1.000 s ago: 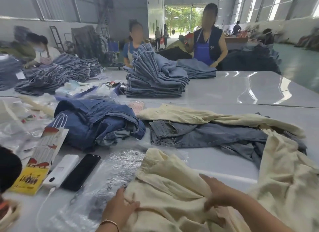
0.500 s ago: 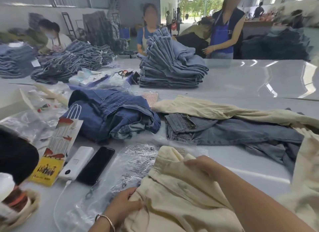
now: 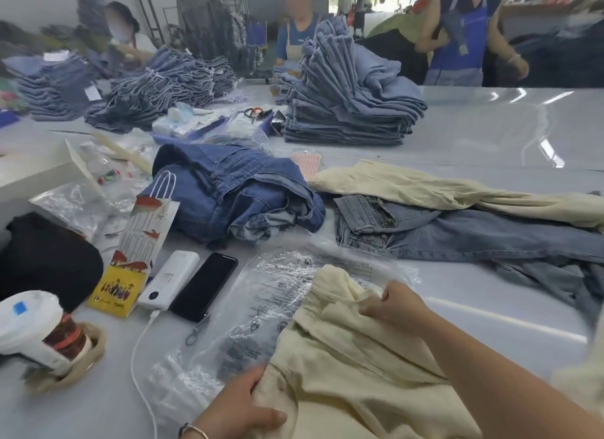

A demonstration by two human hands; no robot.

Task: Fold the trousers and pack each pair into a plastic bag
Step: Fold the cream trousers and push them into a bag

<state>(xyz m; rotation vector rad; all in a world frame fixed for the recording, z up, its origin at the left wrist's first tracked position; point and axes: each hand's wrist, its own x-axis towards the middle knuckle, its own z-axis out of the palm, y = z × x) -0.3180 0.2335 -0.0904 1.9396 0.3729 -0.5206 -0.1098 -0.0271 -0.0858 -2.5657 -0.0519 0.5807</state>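
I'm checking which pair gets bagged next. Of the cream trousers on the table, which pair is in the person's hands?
The near cream trousers, lying partly on the plastic bag, gripped by the left hand and right hand. The other cream pair lies untouched farther back, over grey-blue jeans.

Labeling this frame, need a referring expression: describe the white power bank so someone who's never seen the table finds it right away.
Start at the crumpled dark blue jeans left of centre on the grey table and come toward the camera. Below them, a white power bank lies beside a black phone, the phone on its right. It is the only white slab, and a white cable trails from its near end.
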